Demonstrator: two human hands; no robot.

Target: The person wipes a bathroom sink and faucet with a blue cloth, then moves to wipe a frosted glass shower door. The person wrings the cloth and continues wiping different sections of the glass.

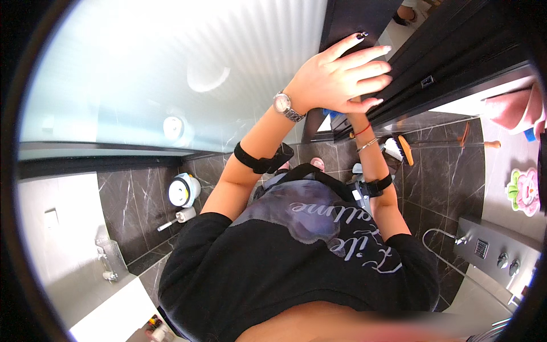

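Observation:
My left hand [352,75], with a metal wristwatch [282,103], is raised with its fingers apart over the black door frame [350,17]. Whether its fingertips touch the frame cannot be told. Behind it my right forearm [368,137] reaches upward with a red cord and a chain bracelet at the wrist; my right hand is hidden behind my left hand. Left of the frame is a large frosted, ribbed glass panel [162,64]. A small metal latch plate [427,81] sits in the dark frame at the right. A bit of blue shows below my left hand.
A penguin-shaped bin [183,190] and a white-handled toilet brush [184,215] stand on the dark tiled floor at left. At right are an orange-backed brush [405,150], wooden-handled poles [492,145], a shower panel [495,248] with a hose, and a pink cloth [510,109].

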